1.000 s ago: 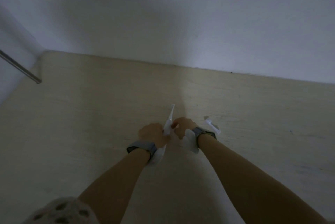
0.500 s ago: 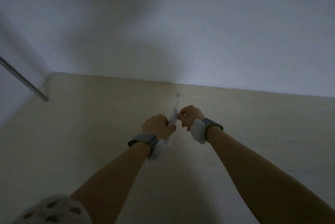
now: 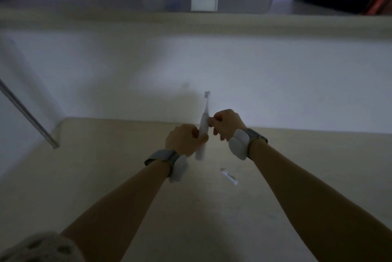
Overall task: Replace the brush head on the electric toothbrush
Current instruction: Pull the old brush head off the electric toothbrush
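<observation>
Toothbrush point(image 3: 203, 132) was held nearly upright above the pale table point(image 3: 84, 177), close to the white back wall, with a brush head point(image 3: 206, 100) seated on its top and bristles at the tip. From the left, a metal rod point(image 3: 25, 113) was seen slanting down to the table's far corner. The left hand point(image 3: 184, 139) was closed around the lower half of the white handle, fingers wrapped and thumb pressed across the front, so that the body was clamped firmly; a grey wristband point(image 3: 162, 155) was worn on that arm. To its right, the right hand point(image 3: 227, 124) was drawn together with its fingertips pinched against the handle just below the neck of the head; whether the head itself was gripped could not be told. Further right and nearer the wearer, a second brush head point(image 3: 229, 176) was left lying flat on the table, well apart from both hands. Which of the two heads was the new one could not be settled from this view. It was judged that either the fitted head was about to be pulled off, with the swap mostly left to do, or the replacement had been pushed on and only checking remained.
</observation>
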A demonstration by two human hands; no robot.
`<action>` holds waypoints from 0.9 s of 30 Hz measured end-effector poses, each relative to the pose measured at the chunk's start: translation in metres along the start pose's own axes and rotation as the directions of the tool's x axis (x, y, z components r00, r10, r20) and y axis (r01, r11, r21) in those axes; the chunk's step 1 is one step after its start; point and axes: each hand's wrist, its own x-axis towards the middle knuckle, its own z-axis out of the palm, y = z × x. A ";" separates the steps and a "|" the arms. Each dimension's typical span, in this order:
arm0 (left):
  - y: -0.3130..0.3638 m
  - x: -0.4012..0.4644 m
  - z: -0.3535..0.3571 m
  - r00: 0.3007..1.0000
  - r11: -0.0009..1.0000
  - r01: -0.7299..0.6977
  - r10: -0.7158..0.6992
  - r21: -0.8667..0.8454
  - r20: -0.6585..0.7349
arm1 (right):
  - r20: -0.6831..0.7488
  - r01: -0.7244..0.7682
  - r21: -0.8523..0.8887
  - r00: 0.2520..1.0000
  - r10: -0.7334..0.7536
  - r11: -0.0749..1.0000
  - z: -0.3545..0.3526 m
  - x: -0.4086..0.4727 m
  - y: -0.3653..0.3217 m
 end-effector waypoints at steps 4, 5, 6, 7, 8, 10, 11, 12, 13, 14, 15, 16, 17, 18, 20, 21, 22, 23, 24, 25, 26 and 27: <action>0.011 -0.004 -0.011 0.995 0.996 -0.065 0.061 -0.053 -0.072 | -0.028 0.043 0.042 0.999 -0.041 0.998 -0.019 -0.010 -0.013; 0.014 -0.004 -0.014 0.993 0.996 -0.072 0.066 -0.061 -0.097 | -0.039 0.056 0.055 0.998 -0.054 0.997 -0.023 -0.013 -0.016; 0.017 -0.005 -0.016 0.990 0.995 -0.078 0.069 -0.067 -0.123 | -0.049 0.073 0.071 0.996 -0.070 0.995 -0.028 -0.015 -0.018; 0.020 -0.006 -0.018 0.987 0.994 -0.082 0.070 -0.073 -0.147 | -0.059 0.093 0.088 0.994 -0.088 0.992 -0.032 -0.017 -0.021; 0.023 -0.007 -0.020 0.983 0.993 -0.087 0.072 -0.082 -0.171 | -0.070 0.114 0.104 0.992 -0.107 0.988 -0.036 -0.019 -0.023; 0.029 -0.009 -0.025 0.975 0.987 -0.105 0.078 -0.121 -0.209 | -0.085 0.156 0.143 0.986 -0.145 0.977 -0.044 -0.022 -0.027; 0.030 -0.009 -0.028 0.971 0.982 -0.118 0.083 -0.146 -0.224 | -0.090 0.173 0.160 0.983 -0.160 0.972 -0.048 -0.023 -0.029; 0.033 -0.010 -0.032 0.967 0.976 -0.134 0.091 -0.171 -0.238 | -0.097 0.188 0.176 0.980 -0.173 0.966 -0.052 -0.023 -0.032; 0.035 -0.011 -0.034 0.964 0.967 -0.154 0.102 -0.203 -0.247 | -0.104 0.201 0.199 0.978 -0.183 0.959 -0.056 -0.023 -0.034; 0.037 -0.013 -0.037 0.961 0.955 -0.176 0.114 -0.240 -0.252 | -0.118 0.216 0.227 0.974 -0.193 0.950 -0.059 -0.023 -0.037; 0.039 -0.015 -0.040 0.959 0.939 -0.200 0.129 -0.280 -0.251 | -0.136 0.235 0.255 0.969 -0.206 0.938 -0.063 -0.023 -0.039; 0.042 -0.017 -0.043 0.959 0.923 -0.222 0.148 -0.313 -0.243 | -0.158 0.258 0.282 0.963 -0.220 0.924 -0.067 -0.023 -0.041; 0.045 -0.019 -0.045 0.959 0.911 -0.239 0.166 -0.337 -0.232 | -0.181 0.279 0.311 0.956 -0.231 0.909 -0.071 -0.023 -0.044; 0.048 -0.020 -0.047 0.959 0.900 -0.251 0.182 -0.356 -0.217 | -0.201 0.297 0.341 0.950 -0.239 0.892 -0.073 -0.023 -0.046; 0.053 -0.024 -0.050 0.959 0.879 -0.268 0.206 -0.394 -0.193 | -0.233 0.332 0.385 0.938 -0.258 0.861 -0.078 -0.023 -0.049; 0.056 -0.025 -0.052 0.959 0.869 -0.274 0.214 -0.412 -0.186 | -0.244 0.348 0.404 0.932 -0.267 0.846 -0.081 -0.023 -0.050; 0.057 -0.026 -0.053 0.958 0.861 -0.280 0.223 -0.425 -0.181 | -0.249 0.360 0.423 0.929 -0.275 0.832 -0.083 -0.022 -0.051; 0.059 -0.026 -0.054 0.957 0.854 -0.287 0.232 -0.434 -0.175 | -0.248 0.368 0.442 0.926 -0.283 0.818 -0.085 -0.022 -0.052; 0.060 -0.026 -0.054 0.956 0.850 -0.292 0.244 -0.438 -0.165 | -0.242 0.373 0.458 0.926 -0.291 0.807 -0.087 -0.022 -0.051; 0.060 -0.026 -0.055 0.955 0.848 -0.297 0.254 -0.440 -0.153 | -0.232 0.379 0.468 0.924 -0.303 0.799 -0.089 -0.022 -0.051; 0.060 -0.025 -0.055 0.954 0.843 -0.300 0.264 -0.447 -0.141 | -0.218 0.384 0.471 0.923 -0.317 0.794 -0.090 -0.022 -0.050; 0.060 -0.024 -0.055 0.954 0.835 -0.301 0.273 -0.461 -0.127 | -0.205 0.386 0.472 0.922 -0.327 0.792 -0.091 -0.023 -0.049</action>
